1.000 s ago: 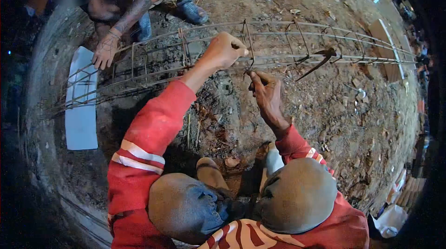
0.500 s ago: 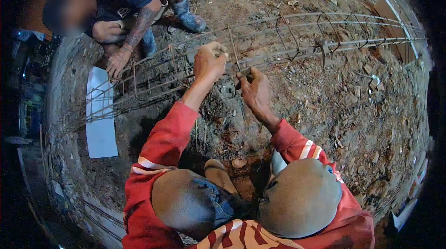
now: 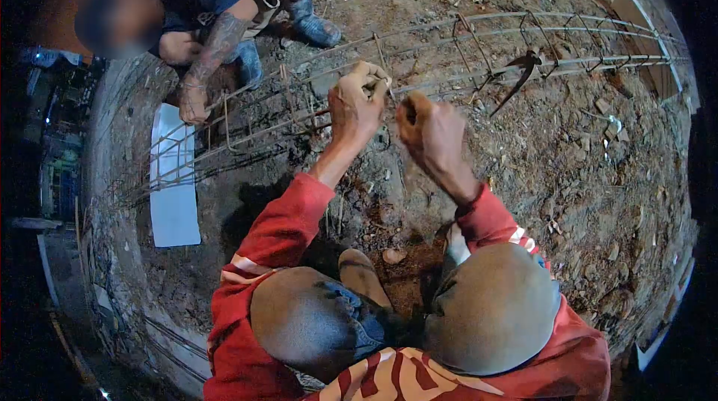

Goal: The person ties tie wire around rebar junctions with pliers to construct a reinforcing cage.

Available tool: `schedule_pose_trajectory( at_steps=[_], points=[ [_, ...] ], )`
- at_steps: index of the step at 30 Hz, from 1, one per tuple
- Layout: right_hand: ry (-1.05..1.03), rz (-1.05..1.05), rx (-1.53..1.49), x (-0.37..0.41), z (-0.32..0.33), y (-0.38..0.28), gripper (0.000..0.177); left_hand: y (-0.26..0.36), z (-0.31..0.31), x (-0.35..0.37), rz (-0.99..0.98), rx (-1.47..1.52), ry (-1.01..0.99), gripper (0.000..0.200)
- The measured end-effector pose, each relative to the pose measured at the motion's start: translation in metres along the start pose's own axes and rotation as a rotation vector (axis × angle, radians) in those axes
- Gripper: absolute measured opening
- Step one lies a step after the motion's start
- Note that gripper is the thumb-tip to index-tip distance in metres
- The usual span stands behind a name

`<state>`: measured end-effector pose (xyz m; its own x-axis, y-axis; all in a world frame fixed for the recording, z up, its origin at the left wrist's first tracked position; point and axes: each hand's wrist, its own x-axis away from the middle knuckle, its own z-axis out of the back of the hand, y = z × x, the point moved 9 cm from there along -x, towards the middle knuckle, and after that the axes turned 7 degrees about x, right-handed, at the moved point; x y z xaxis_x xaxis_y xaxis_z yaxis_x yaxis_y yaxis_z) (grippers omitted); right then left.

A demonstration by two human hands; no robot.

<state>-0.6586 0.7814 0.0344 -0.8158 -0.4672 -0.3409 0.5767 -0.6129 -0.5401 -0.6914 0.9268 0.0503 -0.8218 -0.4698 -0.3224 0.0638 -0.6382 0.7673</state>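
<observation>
A long rebar cage (image 3: 426, 90) of thin steel bars and square stirrups runs across in front of me. My left hand (image 3: 357, 105) is at the near bars with thumb and fingers pinched together; what lies between them is too small to make out. Just to its right, my right hand (image 3: 435, 135) is curled closed on the near side of the cage, slightly blurred. Whatever it holds is hidden in the fingers. Further right, a pair of dark pincers (image 3: 521, 75) hangs on the cage by its handles.
A co-worker (image 3: 217, 34) squats at the upper left, one hand on the cage. A white board (image 3: 176, 210) lies under the cage's left end, and another panel (image 3: 643, 23) stands by its right end. Rough soil (image 3: 553, 169) with stones and litter surrounds my knees.
My right hand has drawn back from the stirrup, down and to the right. My left hand stays pinched at the cage. The pincers have swung to a slant, and the view has shifted slightly.
</observation>
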Motion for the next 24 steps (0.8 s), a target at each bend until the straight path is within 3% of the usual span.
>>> schedule_pose_trajectory(
  at_steps=[2, 5, 7, 8, 10, 12, 13, 14, 16, 18, 19, 21, 22, 24],
  points=[
    [0.063, 0.192, 0.072, -0.021, 0.015, -0.008, 0.017, -0.006, -0.004, 0.003, -0.009, 0.1, -0.041, 0.014],
    [-0.227, 0.164, -0.042, -0.064, -0.016, 0.016, 0.017, -0.007, -0.005, 0.008, -0.039, 0.049, -0.039, 0.018],
    [-0.505, 0.129, -0.146, -0.094, -0.06, 0.042, 0.029, -0.005, -0.005, 0.01, -0.027, 0.084, -0.029, 0.02],
    [-0.736, 0.24, -0.312, -0.097, -0.064, 0.027, 0.034, -0.005, -0.005, 0.011, -0.015, 0.116, -0.022, 0.022],
    [-0.842, 0.303, -0.364, -0.107, -0.084, 0.031, 0.04, -0.008, -0.007, 0.011, -0.012, 0.072, -0.002, 0.022],
    [-0.24, 0.244, 0.131, -0.108, -0.033, 0.027, 0.039, -0.01, -0.009, 0.011, -0.015, 0.032, 0.016, 0.023],
    [0.131, 0.307, 0.213, -0.088, 0.0, 0.013, 0.036, -0.014, -0.009, 0.01, 0.011, 0.059, 0.019, 0.023],
    [0.097, 0.091, 0.157, -0.073, 0.01, 0.016, 0.032, -0.019, -0.01, 0.01, 0.04, 0.088, 0.026, 0.022],
    [-0.002, -0.049, -0.185, -0.027, -0.001, 0.034, 0.017, -0.018, -0.009, 0.01, 0.088, 0.105, 0.028, 0.023],
    [-0.3, -0.322, -0.797, 0.011, -0.053, 0.057, 0.025, -0.018, -0.009, 0.012, 0.044, 0.08, 0.05, 0.025],
    [-0.297, -0.334, -0.797, 0.015, -0.067, 0.067, 0.025, -0.02, -0.009, 0.013, 0.018, 0.102, 0.066, 0.023],
    [-0.366, -0.409, -1.231, 0.014, -0.1, 0.074, 0.042, -0.021, -0.011, 0.013, 0.037, 0.1, 0.042, 0.022],
    [-0.359, -0.41, -1.232, 0.011, -0.101, 0.073, 0.042, -0.023, -0.011, 0.012, 0.058, 0.1, 0.033, 0.02],
    [-0.524, -0.325, -1.62, 0.003, -0.107, 0.047, 0.053, -0.022, -0.01, 0.012, 0.034, 0.109, 0.046, 0.019]
  ],
)
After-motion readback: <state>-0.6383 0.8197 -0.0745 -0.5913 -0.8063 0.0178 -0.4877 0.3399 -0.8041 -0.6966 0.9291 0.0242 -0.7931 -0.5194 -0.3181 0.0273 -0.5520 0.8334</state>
